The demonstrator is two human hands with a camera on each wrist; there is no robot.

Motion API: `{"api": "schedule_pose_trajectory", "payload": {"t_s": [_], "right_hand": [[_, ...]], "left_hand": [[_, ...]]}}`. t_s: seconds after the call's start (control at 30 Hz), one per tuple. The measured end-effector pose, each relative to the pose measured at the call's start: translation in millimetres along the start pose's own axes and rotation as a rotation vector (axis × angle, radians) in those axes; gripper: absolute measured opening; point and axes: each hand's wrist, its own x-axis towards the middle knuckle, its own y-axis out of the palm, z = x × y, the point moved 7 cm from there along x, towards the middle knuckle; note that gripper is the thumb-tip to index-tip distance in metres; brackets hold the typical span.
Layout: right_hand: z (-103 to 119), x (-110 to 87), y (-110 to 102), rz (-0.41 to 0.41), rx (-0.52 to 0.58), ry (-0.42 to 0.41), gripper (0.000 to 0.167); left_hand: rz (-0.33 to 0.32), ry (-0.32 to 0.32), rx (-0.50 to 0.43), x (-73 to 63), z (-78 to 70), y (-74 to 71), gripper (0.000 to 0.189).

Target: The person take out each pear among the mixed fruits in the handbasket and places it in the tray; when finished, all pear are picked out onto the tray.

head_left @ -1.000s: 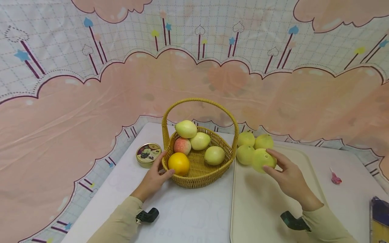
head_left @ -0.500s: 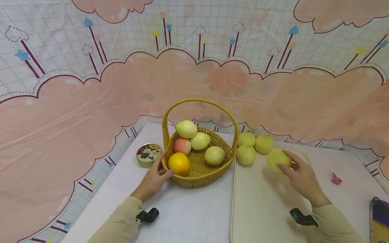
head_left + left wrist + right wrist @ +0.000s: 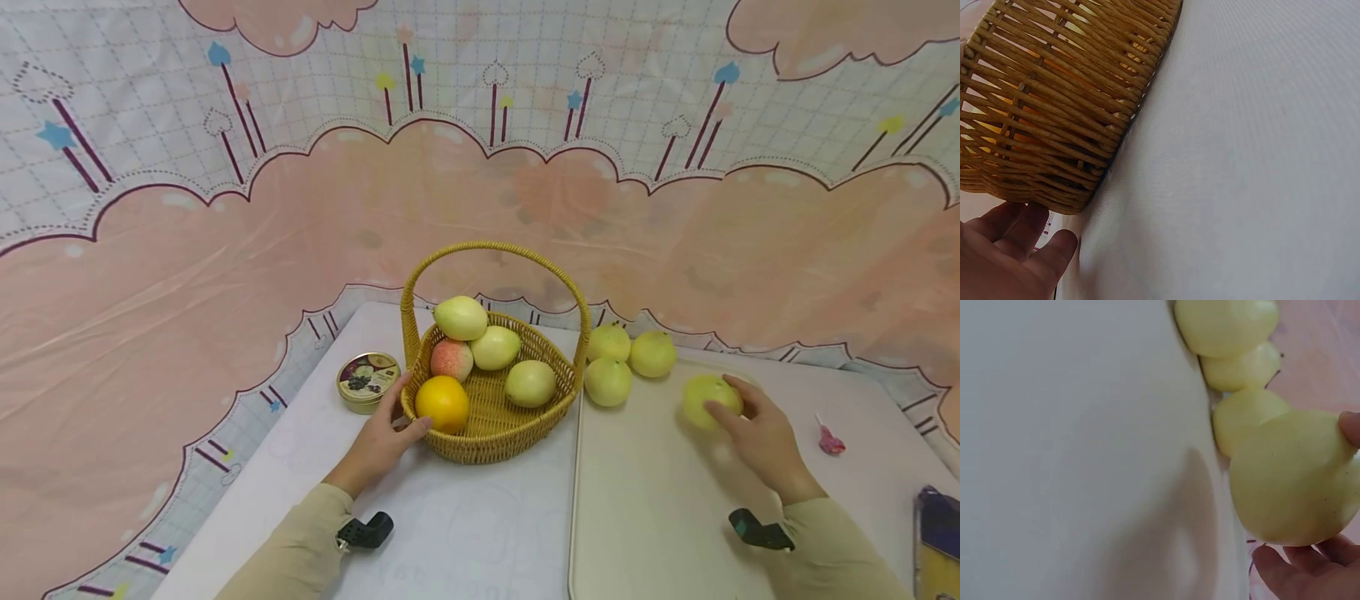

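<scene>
My left hand grips the near left rim of a wicker basket with a tall arched handle, its thumb over the rim. In the left wrist view, fingertips touch the woven side of the basket. An orange, a reddish peach and several pale green fruits lie inside it. My right hand holds a round yellow-green fruit above the cream tray, thumb and fingers on opposite sides. Three similar fruits cluster at the tray's far left corner.
Left of the basket stands a round tin with fruit pictured on its lid. A pink-wrapped lollipop lies on the white tabletop right of the tray. A blue and yellow package sits at the right edge. Patterned cloth hangs behind.
My right hand has carried the fruit rightward, away from the three others, over the tray. My left hand has stayed on the basket's rim.
</scene>
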Motion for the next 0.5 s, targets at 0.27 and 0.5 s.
{"api": "schedule_pose_trajectory", "payload": {"t_s": [0.27, 0.5], "right_hand": [[-16.5, 6.4, 1.3, 0.006, 0.006, 0.047, 0.071], [-24.1, 9.0, 3.0, 0.024, -0.017, 0.084, 0.073]], "left_hand": [[-0.001, -0.001, -0.004, 0.0, 0.3, 0.1, 0.084], [0.006, 0.005, -0.020, 0.2, -1.9, 0.0, 0.084]]}}
